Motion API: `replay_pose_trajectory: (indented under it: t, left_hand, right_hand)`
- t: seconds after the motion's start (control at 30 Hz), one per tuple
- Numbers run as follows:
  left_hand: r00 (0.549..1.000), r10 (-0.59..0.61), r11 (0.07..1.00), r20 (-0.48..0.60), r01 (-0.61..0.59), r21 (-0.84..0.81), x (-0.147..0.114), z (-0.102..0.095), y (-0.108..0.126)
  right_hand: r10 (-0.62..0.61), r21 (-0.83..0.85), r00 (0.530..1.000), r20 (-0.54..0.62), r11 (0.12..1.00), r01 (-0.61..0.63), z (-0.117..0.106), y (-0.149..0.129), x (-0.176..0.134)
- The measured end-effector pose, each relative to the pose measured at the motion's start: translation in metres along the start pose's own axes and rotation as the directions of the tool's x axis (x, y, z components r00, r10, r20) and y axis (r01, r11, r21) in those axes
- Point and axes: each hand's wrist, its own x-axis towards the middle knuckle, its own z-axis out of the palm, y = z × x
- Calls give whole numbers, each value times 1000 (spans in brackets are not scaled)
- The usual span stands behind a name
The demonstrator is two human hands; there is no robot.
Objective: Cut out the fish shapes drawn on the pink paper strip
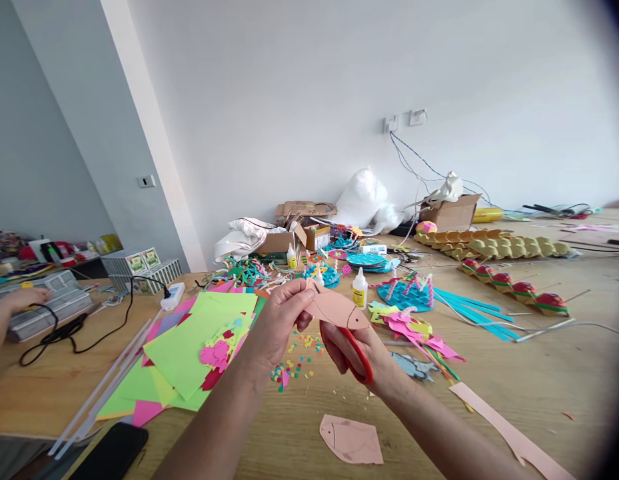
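A pink paper fish [336, 308] with a drawn eye and gill line is pinched at its tail end by my left hand [288, 310]. Below and to the right, my right hand [362, 347] grips red-handled scissors [364, 365]; their blades are hidden behind the paper. Flat on the table beneath my hands lies another pink paper piece [352, 439] with a fish drawn on it. A pink paper offcut [509, 427] stretches across the table at the lower right. Near my right wrist rests a grey paper fish [414, 365].
Coloured paper sheets [182, 347] and a black phone [112, 452] lie at left. Glue bottles [360, 288], blue craft pieces [406, 292] and paper scraps [414, 330] stand or lie beyond my hands. Egg cartons [519, 248] are at right. Another person's hand [32, 298] is at far left.
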Motion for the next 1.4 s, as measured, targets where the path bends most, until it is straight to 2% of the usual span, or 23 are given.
replay_pose_trajectory:
  t: [0.2,0.37,0.53,0.7,1.2,1.4]
  left_hand:
    - [1000,-7,1000,-16,7,-17,0,0,0]
    - [996,55,998,-72,-53,33,0,-1,-2]
    - [999,35,996,-42,-31,85,1,-3,-1]
    - [1000,6,995,-30,-3,103,1,-3,-1]
    - [999,-39,999,-24,40,37,1,-3,5]
    - [999,-50,998,8,50,29,0,-4,6]
  right_hand:
    - [17,-10,1000,-8,1000,-17,1,-3,-1]
    - [6,-6,1000,-13,1000,-6,2,-8,-2]
    - [-18,-69,1000,19,997,19,0,-8,-1]
    - [-41,-73,999,-2,996,41,-1,2,1]
    - [44,69,999,-2,997,-44,0,16,4]
    - [52,5,998,-27,999,-52,2,12,3]
